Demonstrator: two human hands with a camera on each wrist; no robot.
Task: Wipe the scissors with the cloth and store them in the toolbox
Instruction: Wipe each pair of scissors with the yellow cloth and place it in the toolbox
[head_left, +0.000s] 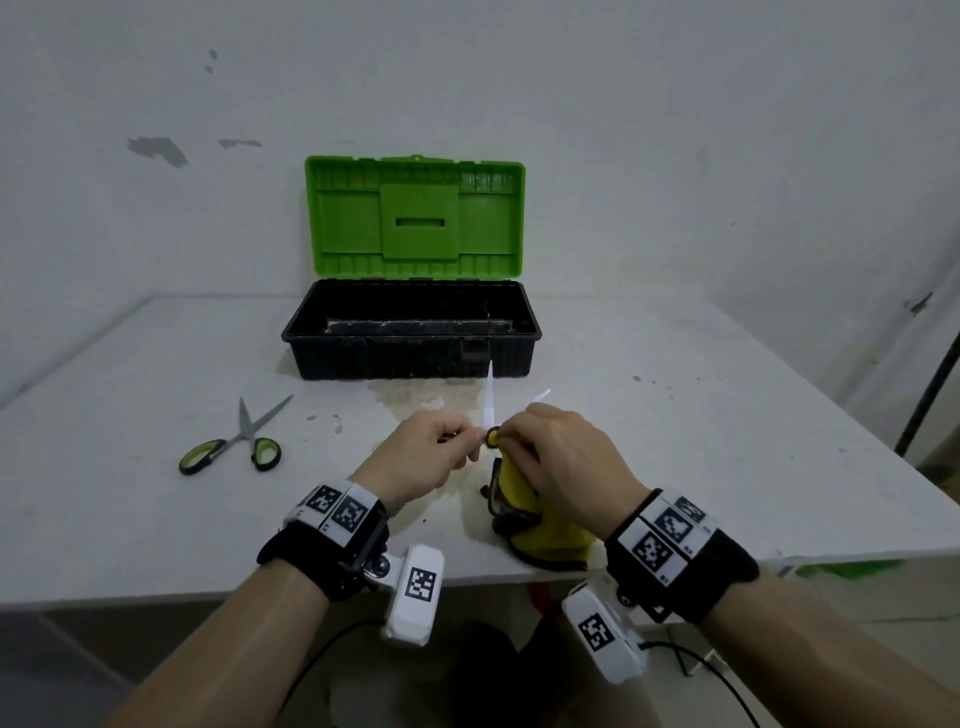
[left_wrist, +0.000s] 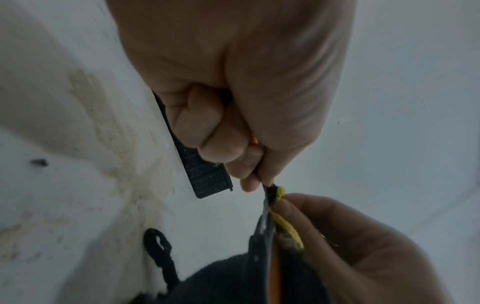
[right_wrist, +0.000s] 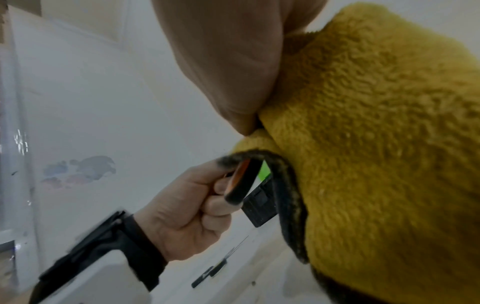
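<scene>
My left hand (head_left: 457, 444) grips the black and orange handle (right_wrist: 241, 181) of a pair of scissors (head_left: 489, 400) just above the table, in front of the toolbox. Their two blades stand spread and point up and away from me. My right hand (head_left: 514, 436) holds a yellow cloth (head_left: 535, 514) and pinches it around the scissors near the pivot. In the left wrist view the cloth (left_wrist: 285, 226) lies folded against the blade (left_wrist: 265, 207). The cloth (right_wrist: 376, 144) fills most of the right wrist view and has a dark soiled edge.
The toolbox (head_left: 410, 358) stands open at the back middle, black base empty, green lid (head_left: 415, 213) upright against the wall. A second pair of scissors with green handles (head_left: 234, 441) lies open on the white table (head_left: 675, 415) at the left.
</scene>
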